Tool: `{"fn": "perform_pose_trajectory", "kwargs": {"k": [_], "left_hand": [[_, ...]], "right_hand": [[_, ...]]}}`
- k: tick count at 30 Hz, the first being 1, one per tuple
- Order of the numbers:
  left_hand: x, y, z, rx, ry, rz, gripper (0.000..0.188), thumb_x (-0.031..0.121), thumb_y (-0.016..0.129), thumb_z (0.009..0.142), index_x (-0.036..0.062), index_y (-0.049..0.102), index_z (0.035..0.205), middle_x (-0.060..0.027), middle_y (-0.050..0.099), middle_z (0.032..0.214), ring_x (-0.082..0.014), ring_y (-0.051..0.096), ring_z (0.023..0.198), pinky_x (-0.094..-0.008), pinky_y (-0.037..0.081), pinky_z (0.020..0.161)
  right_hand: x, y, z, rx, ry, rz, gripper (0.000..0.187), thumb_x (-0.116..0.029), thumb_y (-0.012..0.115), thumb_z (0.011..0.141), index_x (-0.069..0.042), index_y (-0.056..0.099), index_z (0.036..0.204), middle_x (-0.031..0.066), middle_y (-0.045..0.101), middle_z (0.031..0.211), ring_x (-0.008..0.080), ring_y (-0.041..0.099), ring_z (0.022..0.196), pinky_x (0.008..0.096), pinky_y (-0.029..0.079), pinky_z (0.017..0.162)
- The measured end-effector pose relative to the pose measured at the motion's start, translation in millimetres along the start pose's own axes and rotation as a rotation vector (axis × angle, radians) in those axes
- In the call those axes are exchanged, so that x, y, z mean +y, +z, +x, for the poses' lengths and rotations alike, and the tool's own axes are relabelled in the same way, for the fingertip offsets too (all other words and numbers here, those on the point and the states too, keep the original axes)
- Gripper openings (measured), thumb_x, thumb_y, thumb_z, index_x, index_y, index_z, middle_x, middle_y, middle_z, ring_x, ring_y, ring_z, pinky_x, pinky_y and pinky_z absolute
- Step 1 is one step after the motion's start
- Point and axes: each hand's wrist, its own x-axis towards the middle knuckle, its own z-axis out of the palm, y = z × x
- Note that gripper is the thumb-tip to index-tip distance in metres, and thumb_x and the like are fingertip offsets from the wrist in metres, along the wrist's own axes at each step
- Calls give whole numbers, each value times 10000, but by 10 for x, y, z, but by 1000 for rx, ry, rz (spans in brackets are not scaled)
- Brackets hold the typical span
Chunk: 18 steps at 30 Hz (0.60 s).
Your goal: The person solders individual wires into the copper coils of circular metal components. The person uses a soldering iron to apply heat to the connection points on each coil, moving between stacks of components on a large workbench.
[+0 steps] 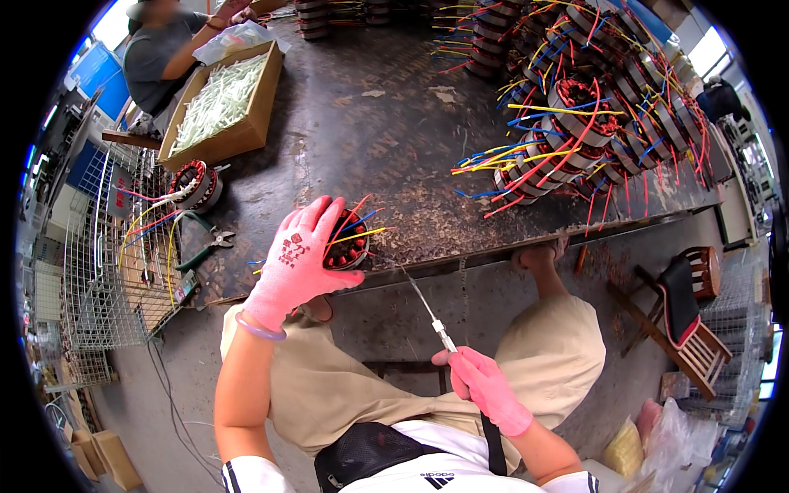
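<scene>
A motor stator (349,251) with red windings and red, blue and yellow leads sits at the table's near edge. My left hand (297,251), in a pink glove, is against its left side, long fingers stretched along the far side and thumb along the near side, steadying it. Part of the stator is hidden under that hand. Held low in front of my lap, my right hand (485,382), also pink-gloved, is closed round the white handle of a thin metal rod tool (439,327). The rod points up and left toward the stator; its tip is too fine to make out.
Many stators (567,123) with coloured leads are piled at the right of the dark table (386,148). Left are another stator (197,185), green-handled pliers (205,244) and a box (246,135) of white tubes. A person (168,57) sits beyond; a wooden chair (686,320) stands right.
</scene>
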Motion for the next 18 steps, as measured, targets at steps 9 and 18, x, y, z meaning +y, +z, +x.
{"fn": "perform_pose_trajectory", "kwargs": {"k": [9, 18], "left_hand": [[-32, 17, 38, -47, -67, -95, 943, 265, 845, 563, 62, 427, 1384, -191, 491, 1287, -376, 504, 1164, -426, 416, 1004], [-19, 26, 47, -44, 22, -151, 931, 221, 849, 549, 63, 445, 1372, -179, 499, 1285, -373, 508, 1163, -424, 419, 1000]], "right_hand": [[31, 11, 127, -24, 8, 3, 309, -243, 449, 1008, 4, 607, 1107, -47, 413, 585, 39, 377, 544, 212, 281, 486], [41, 27, 58, -9, 36, -31, 313, -258, 447, 1001, -4, 610, 1084, -44, 409, 587, 35, 369, 538, 211, 290, 481]]}}
